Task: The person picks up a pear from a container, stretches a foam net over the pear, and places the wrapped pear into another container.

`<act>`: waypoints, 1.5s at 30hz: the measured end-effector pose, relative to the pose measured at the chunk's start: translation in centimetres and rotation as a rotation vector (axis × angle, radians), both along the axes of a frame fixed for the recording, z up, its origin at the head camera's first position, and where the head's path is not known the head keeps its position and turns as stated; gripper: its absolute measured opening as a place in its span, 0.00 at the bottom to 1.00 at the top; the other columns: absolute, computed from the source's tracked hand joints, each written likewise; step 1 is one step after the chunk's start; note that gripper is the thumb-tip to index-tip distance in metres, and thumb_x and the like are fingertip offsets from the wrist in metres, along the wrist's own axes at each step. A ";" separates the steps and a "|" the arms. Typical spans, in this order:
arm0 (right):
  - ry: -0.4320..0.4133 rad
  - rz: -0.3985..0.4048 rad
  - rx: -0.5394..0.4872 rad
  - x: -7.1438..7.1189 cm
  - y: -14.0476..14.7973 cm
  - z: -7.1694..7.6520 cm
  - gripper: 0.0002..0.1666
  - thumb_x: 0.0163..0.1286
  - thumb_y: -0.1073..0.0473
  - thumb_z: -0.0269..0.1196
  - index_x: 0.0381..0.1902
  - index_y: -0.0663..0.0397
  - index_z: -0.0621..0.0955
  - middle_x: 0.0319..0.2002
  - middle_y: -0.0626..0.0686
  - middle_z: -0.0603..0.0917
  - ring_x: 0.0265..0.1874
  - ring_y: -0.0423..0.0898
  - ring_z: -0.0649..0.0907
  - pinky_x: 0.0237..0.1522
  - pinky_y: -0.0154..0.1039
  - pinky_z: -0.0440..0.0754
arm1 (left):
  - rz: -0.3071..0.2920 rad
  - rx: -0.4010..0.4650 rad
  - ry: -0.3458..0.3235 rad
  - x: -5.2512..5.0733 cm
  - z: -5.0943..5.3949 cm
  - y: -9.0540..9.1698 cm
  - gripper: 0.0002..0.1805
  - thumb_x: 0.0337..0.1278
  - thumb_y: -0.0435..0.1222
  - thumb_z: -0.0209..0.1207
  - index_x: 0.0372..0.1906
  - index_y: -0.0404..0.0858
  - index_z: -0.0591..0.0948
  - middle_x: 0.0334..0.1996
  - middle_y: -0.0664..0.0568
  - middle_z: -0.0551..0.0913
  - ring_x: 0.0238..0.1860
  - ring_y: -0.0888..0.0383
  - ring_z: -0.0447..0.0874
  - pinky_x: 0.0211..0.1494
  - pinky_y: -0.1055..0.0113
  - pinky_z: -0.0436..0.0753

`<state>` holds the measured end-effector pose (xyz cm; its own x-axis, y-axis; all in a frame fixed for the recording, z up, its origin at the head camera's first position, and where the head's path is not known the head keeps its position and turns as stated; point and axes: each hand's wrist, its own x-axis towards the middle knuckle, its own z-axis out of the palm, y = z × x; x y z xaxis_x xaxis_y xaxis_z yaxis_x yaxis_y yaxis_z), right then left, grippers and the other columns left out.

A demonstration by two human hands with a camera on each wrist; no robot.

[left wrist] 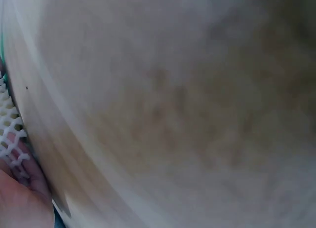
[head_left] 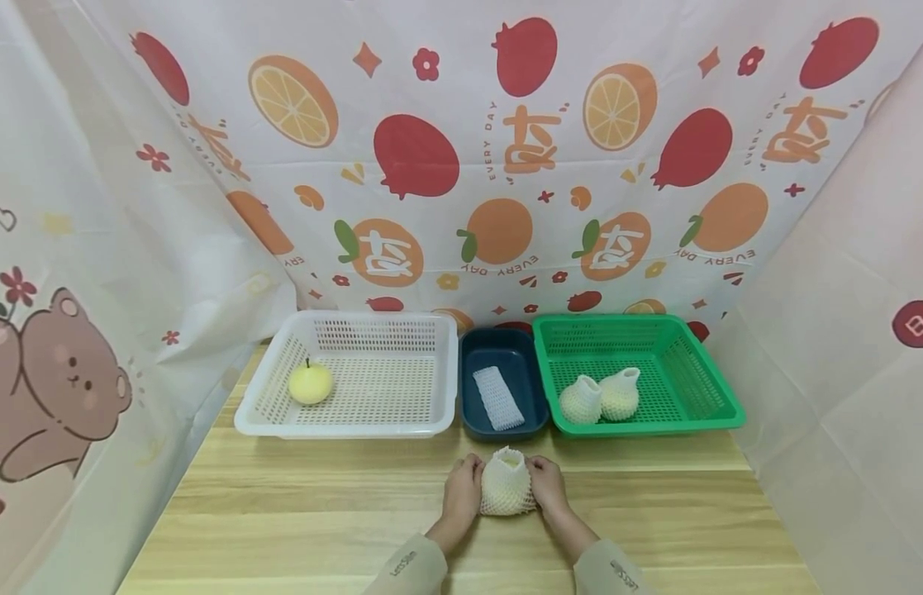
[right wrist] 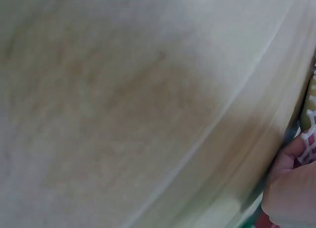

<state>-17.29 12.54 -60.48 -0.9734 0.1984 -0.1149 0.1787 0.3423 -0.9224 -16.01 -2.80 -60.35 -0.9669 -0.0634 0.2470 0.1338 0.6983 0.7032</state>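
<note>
Head: netted fruit (head_left: 507, 489), open-topped — left wrist: mesh sliver (left wrist: 10, 123)

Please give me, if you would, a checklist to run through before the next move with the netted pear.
1. Net around the held pear: ok, it surrounds the sides, top open.
2. Left hand and right hand: ok, each holds one side of the net.
3. Pear's underside covered: cannot tell, hidden from view.
4. Room in the green basket: ok, two filled nets sit toward its left, bare floor right.
5. Spare net in the blue tray: ok, lying flat.
6. Bare pear in the white basket netted: not ok.
</note>
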 end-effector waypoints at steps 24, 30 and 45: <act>0.074 0.207 0.232 0.6 2.0 1.0 0.06 0.64 0.61 0.57 0.30 0.57 0.78 0.21 0.47 0.75 0.19 0.41 0.74 0.21 0.37 0.74 | -0.095 -0.067 -0.078 0.0 1.5 -2.2 0.03 0.60 0.33 0.55 0.31 0.40 0.75 0.27 0.56 0.72 0.26 0.58 0.74 0.25 0.64 0.74; -0.058 0.322 -0.172 1.4 2.9 1.5 0.06 0.66 0.71 0.50 0.37 0.70 0.74 0.24 0.52 0.75 0.19 0.46 0.77 0.17 0.42 0.79 | -0.482 0.404 -0.259 0.7 3.0 -3.3 0.25 0.64 0.39 0.52 0.58 0.27 0.64 0.53 0.37 0.71 0.54 0.42 0.70 0.56 0.49 0.69; -0.072 0.295 -0.276 1.7 1.7 2.4 0.08 0.62 0.74 0.49 0.38 0.76 0.71 0.25 0.52 0.75 0.20 0.43 0.77 0.24 0.44 0.82 | -0.589 0.430 -0.346 0.6 3.0 -2.2 0.50 0.39 0.37 0.71 0.67 0.29 0.54 0.57 0.41 0.67 0.54 0.47 0.67 0.57 0.51 0.66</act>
